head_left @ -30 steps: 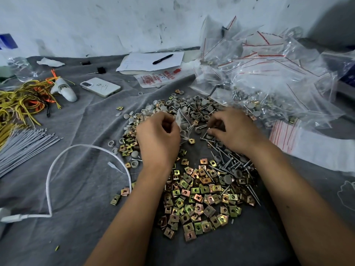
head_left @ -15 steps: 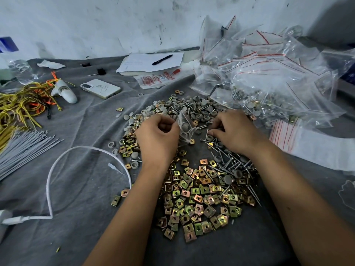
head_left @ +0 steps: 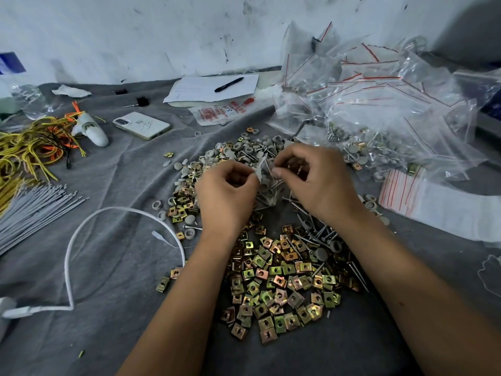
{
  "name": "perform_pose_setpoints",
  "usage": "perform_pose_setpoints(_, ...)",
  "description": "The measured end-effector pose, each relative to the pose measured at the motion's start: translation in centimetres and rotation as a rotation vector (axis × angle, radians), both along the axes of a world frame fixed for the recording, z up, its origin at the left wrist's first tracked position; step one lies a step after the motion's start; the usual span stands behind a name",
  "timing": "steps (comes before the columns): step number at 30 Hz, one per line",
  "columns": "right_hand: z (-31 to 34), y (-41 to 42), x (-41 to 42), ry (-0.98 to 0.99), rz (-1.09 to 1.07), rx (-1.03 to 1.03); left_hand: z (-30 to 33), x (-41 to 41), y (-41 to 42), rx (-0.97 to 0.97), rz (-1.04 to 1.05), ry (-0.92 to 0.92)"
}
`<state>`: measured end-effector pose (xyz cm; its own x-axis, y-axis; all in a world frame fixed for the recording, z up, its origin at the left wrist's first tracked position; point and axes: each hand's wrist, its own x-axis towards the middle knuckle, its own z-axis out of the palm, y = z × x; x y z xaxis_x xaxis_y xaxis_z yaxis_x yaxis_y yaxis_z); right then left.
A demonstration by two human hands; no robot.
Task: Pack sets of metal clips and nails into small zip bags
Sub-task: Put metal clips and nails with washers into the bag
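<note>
Hands (head_left: 271, 183) around unlabelled zip bag (head_left: 267, 185)

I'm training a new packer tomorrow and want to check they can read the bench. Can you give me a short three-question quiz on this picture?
1. True or false: the pen lies on the phone.
2. What do the left hand and right hand hold between them? A) a small zip bag B) the white cable C) a grey cable tie
3. Fill in: the stack of empty bags with red stripes lies to the person's ____ of the clip pile.

Key
1. False: it lies on the white paper.
2. A: both pinch the small zip bag.
3. Right.
</note>
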<state>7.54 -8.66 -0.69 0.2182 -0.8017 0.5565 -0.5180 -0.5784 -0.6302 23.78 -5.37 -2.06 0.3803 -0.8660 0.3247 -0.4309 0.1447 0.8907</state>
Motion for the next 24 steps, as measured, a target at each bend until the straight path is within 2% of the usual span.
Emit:
perform_pose_setpoints(2,0.0,-0.2,-0.2,-0.028,-0.061,0.027,0.0,0.1,0.0,0.003,-0.017,0.081)
perform_pose_setpoints(4,-0.3,-0.4,-0.3,0.041,-0.112,0.117,0.0,0.1,-0.1,0.005,-0.032,0.152)
perform_pose_setpoints(6,-0.6,-0.4,-0.2,0.11,-0.104,0.18,0.0,0.3,-0.2,-0.005,-0.052,0.213)
perform_pose_setpoints(8,-0.5,-0.3,-0.1,0.085,-0.047,0.217,0.0,0.4,-0.3,-0.03,-0.069,0.271)
perform_pose_setpoints(11,-0.2,-0.2,-0.2,-0.04,0.025,0.26,0.2,0.3,-0.2,-0.057,-0.089,0.319)
perform_pose_setpoints(15,0.5,0.2,-0.3,-0.316,0.13,0.387,0.4,0.2,-0.1,-0.045,-0.196,0.414)
perform_pose_setpoints(19,1.5,0.2,-1.1,-0.555,0.271,0.681,0.6,0.0,0.1,-0.06,-0.287,0.434)
perform_pose_setpoints(22,1.9,-0.1,-2.3,-0.622,0.498,0.896,0.8,0.0,0.1,-0.075,-0.304,0.468)
perform_pose_setpoints(24,1.9,-0.1,-2.6,-0.667,0.576,0.963,0.9,0.0,0.1,-0.082,-0.314,0.495)
